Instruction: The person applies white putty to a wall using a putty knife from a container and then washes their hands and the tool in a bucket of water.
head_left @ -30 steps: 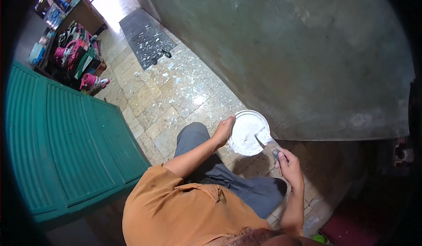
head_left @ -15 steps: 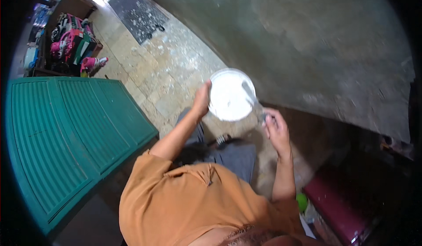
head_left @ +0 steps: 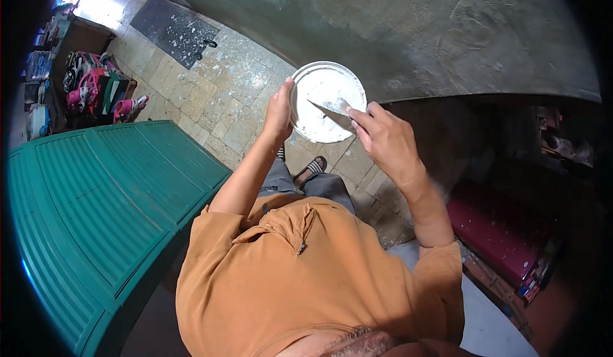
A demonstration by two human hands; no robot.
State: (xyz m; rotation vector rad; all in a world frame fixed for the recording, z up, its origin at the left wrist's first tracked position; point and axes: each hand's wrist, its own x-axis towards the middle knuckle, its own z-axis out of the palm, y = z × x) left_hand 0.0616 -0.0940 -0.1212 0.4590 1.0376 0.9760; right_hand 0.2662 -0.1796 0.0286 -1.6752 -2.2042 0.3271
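Observation:
A round white tub (head_left: 319, 131) of white paste is held up in front of me, its open top facing me. My left hand (head_left: 279, 111) is closed on the tub's left rim, fingers partly hidden behind it. In my right hand (head_left: 387, 141) is a putty knife (head_left: 333, 115), gripped at its handle between thumb and fingers. The blade lies over the white paste inside the tub, its far tip near the middle. How deep the blade sits in the paste I cannot tell.
A grey-green plastered wall (head_left: 408, 31) rises ahead and to the right. On the left stands a green slatted panel (head_left: 121, 197). White flecks litter the tiled floor (head_left: 214, 101) and a dark mat (head_left: 175, 31). A dark red chest-like object (head_left: 498, 232) lies to the right.
The putty knife has swung from the tub's right rim inward across the paste, with my right hand rising closer to the tub. The tub sits slightly higher and further left in view.

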